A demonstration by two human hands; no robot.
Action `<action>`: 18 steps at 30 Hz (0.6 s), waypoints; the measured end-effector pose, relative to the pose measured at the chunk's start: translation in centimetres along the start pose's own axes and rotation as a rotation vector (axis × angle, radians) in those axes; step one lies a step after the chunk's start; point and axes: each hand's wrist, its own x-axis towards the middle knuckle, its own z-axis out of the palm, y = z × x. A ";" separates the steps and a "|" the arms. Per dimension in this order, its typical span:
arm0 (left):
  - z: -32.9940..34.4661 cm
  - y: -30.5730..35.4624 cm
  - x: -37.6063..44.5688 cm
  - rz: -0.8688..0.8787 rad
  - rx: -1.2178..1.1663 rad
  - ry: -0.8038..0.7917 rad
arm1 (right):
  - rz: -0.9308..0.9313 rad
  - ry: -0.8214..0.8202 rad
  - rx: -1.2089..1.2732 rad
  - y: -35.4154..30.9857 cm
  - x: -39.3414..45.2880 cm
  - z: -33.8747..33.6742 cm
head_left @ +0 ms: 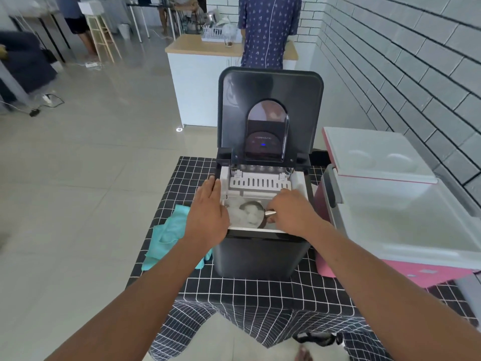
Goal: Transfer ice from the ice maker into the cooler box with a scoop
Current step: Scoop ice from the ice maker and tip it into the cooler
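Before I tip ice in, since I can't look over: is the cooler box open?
Open. The cooler box lid is swung back, exposing the white interior.

Table was covered in a black tablecloth (250,290) with a white grid, and a crumpled teal cloth (166,235) lay on its left side. Further back stood a white counter (197,82) with a wooden top, holding a dish rack (216,33) and a glass (229,42). A person in a blue patterned shirt (269,29) stood at it, and a wooden stool (102,39) stood off left.
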 end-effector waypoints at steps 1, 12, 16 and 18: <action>0.0 -0.1 0.0 0.003 0.001 0.004 | 0.005 0.017 0.005 0.2 -0.2 0.0; 0.4 -0.4 0.1 0.003 0.016 0.025 | 0.162 0.107 0.092 1.7 -1.6 -0.5; 0.4 -0.5 0.1 0.002 0.010 0.027 | 0.181 0.136 0.163 2.3 -1.9 -0.5; 0.4 -0.4 0.2 -0.001 0.001 0.027 | 0.186 0.153 0.194 2.6 -1.9 -0.6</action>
